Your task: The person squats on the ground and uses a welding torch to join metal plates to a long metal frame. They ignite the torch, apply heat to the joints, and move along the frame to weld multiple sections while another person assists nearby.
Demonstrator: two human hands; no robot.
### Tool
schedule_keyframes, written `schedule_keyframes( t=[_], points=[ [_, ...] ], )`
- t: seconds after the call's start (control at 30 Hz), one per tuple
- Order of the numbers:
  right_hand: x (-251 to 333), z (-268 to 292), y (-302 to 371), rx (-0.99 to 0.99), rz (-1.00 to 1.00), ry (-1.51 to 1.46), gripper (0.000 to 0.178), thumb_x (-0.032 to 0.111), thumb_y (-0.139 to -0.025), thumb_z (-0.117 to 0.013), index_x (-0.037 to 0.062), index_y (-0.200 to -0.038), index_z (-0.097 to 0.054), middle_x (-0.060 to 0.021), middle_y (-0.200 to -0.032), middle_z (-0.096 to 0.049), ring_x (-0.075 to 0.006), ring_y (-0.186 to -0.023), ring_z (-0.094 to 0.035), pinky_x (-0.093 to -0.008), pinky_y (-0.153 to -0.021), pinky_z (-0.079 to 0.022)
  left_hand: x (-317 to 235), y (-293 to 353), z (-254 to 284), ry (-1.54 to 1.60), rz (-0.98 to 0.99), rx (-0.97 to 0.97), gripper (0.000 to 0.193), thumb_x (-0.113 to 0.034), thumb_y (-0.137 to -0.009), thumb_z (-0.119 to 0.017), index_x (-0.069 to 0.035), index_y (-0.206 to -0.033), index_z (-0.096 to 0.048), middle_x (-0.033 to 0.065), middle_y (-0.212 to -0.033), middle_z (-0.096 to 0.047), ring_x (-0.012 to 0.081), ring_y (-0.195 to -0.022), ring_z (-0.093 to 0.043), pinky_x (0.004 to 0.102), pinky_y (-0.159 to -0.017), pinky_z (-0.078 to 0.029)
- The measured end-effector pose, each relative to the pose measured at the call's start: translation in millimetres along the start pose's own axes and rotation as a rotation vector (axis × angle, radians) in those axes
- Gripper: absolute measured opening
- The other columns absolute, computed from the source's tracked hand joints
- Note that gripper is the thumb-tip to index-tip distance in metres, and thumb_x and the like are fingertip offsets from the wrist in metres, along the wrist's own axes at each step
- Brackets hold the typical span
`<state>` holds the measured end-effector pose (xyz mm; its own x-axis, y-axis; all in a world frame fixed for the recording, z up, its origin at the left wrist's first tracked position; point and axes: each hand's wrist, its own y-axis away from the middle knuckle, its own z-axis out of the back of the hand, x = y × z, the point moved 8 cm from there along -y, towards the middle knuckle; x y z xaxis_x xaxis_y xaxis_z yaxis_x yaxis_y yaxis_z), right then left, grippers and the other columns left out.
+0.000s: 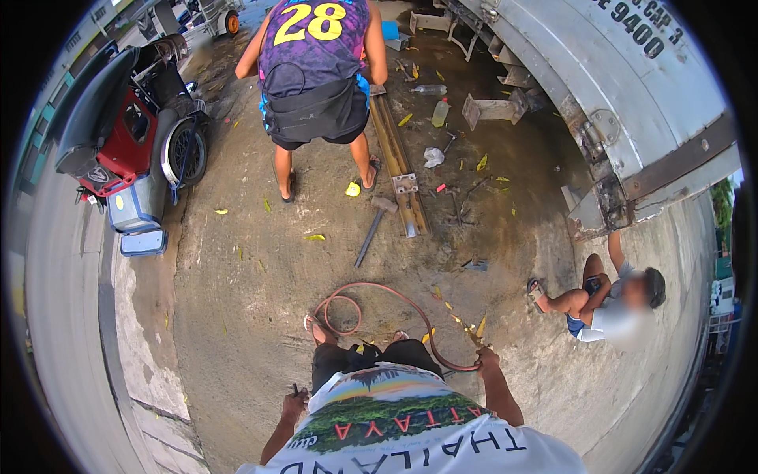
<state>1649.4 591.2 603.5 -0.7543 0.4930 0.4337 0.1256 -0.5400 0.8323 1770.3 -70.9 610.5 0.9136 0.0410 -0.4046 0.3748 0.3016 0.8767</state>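
Observation:
My right hand point(489, 360), low at right, is closed on a reddish rubber hose point(418, 314). The hose arcs left across the ground and loops near my foot. Just beyond that hand is a brownish, narrow thing point(478, 336); I cannot tell whether it is a fitting on the hose or something on the ground. My left hand point(294, 404) hangs low at left, closed on a small dark thing point(295, 389) whose tip sticks up. Ahead of me a long-handled sledgehammer point(374, 229) lies beside a rusty steel channel beam point(401, 154) with bolt-hole plates.
A person point(320, 63) in a purple shirt stands bent over the beam's far end. Another person point(612, 304) sits at right under a truck body's corner point(608, 197). A motorcycle with sidecar point(130, 142) stands left. Bottles point(440, 112), metal brackets point(493, 109) and leaves litter the wet ground.

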Motion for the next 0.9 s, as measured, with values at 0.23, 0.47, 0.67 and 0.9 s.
schedule_keyframes(
  t=[0.23,0.47,0.67,0.9],
  points=[
    [24,-66,85,-0.099,0.136,0.016,0.008,0.002,-0.083,-0.059,-0.0027,-0.080,-0.055,-0.0069,-0.061,-0.043,-0.0187,-0.041,-0.037,-0.0355,-0.039,-0.031,-95,-31,123,-0.258,-0.017,-0.041,0.049,-0.045,-0.093,-0.068,0.003,-0.084,-0.073,0.0108,-0.073,-0.070,0.0176,-0.059,-0.064,0.0323,-0.054,-0.050],
    [43,-152,153,-0.071,0.292,0.001,0.009,0.002,-0.078,-0.064,-0.0015,-0.079,-0.056,-0.0052,-0.059,-0.043,-0.0179,-0.040,-0.040,-0.0347,-0.037,-0.034,-248,-112,239,-0.415,-0.251,-0.137,0.053,-0.048,-0.090,-0.069,0.004,-0.077,-0.073,0.0133,-0.068,-0.071,0.0226,-0.063,-0.066,0.0349,-0.069,-0.051],
    [74,-237,190,0.062,0.397,0.154,0.011,0.004,-0.079,-0.066,-0.0011,-0.075,-0.057,-0.0031,-0.055,-0.044,-0.0171,-0.039,-0.042,-0.0352,-0.036,-0.034,-367,-133,257,-0.436,-0.508,-0.093,0.042,-0.038,-0.088,-0.063,0.002,-0.088,-0.076,0.0128,-0.068,-0.070,0.0213,-0.065,-0.066,0.0349,-0.063,-0.049],
    [114,-346,198,0.121,0.372,0.196,0.014,0.007,-0.080,-0.068,-0.0022,-0.074,-0.060,-0.0039,-0.055,-0.046,-0.0165,-0.040,-0.044,-0.0351,-0.036,-0.033,-401,-153,220,-0.414,-0.446,0.032,0.045,-0.045,-0.090,-0.065,-0.003,-0.096,-0.078,0.0096,-0.070,-0.067,0.0178,-0.065,-0.058,0.0344,-0.064,-0.046]
  ],
)
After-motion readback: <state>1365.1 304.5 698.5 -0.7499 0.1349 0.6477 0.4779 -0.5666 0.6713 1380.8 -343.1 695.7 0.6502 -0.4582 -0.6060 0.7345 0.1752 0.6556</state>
